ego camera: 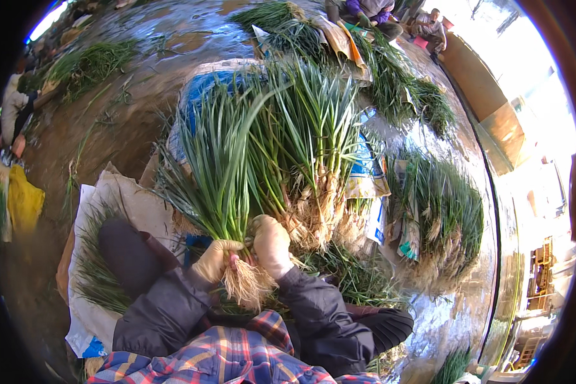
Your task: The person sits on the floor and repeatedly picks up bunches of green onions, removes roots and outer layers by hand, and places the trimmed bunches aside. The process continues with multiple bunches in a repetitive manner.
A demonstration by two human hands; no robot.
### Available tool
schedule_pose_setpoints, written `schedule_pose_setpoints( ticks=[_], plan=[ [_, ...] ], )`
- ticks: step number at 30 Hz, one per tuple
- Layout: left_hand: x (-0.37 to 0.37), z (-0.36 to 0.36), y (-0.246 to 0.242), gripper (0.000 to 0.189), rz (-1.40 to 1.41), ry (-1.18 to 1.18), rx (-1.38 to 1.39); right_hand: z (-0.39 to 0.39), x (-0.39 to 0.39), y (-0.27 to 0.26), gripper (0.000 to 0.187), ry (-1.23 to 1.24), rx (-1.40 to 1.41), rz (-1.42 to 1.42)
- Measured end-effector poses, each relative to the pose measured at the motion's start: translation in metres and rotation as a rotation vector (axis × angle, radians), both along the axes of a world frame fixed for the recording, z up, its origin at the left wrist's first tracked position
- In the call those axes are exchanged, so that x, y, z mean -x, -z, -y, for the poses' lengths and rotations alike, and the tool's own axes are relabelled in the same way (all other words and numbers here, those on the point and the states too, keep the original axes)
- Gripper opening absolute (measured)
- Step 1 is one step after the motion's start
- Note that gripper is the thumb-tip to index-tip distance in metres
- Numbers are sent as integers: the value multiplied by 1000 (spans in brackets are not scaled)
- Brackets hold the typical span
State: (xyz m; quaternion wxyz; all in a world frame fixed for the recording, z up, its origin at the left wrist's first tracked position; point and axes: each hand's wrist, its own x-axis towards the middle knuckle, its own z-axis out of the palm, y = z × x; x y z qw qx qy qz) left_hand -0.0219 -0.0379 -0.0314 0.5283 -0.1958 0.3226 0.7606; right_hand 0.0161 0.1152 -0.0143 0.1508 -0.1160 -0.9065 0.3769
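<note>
A bunch of green onions (228,192) stands upright before me, its long leaves pointing away and its pale, stringy roots (246,283) hanging toward my lap. My left hand (216,259), in a light glove, is closed around the stems just above the roots. On the right side of the same bunch is my right hand (271,245), gloved and curled with its back to me; whether its fingers grip any stems is hidden. Just beyond it, a larger pile of green onions (317,182) leans with its roots facing me.
Blue and white woven sacks (201,86) lie under the pile. Loose leaves (350,273) cover the ground by my right knee. More green onions (441,216) stand at the right. Beyond, a person in purple sleeves (372,14) sits by another heap (288,29). A white sheet (125,192) lies left.
</note>
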Motion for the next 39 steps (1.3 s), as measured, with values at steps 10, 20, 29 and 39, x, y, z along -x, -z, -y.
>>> schedule_pose_setpoints(
  ticks=[10,20,29,39],
  plan=[
    [-3,33,3,44,-38,-131,-274,-111,-64,14,20,199,892,-222],
    [-5,-3,54,34,-60,-32,-66,-115,-131,26,37,313,-36,382],
    [-22,-13,110,23,-18,-5,108,-26,-80,132,35,97,470,669],
    [-21,16,91,30,-81,41,144,-14,-64,123,27,214,297,359]
  ],
)
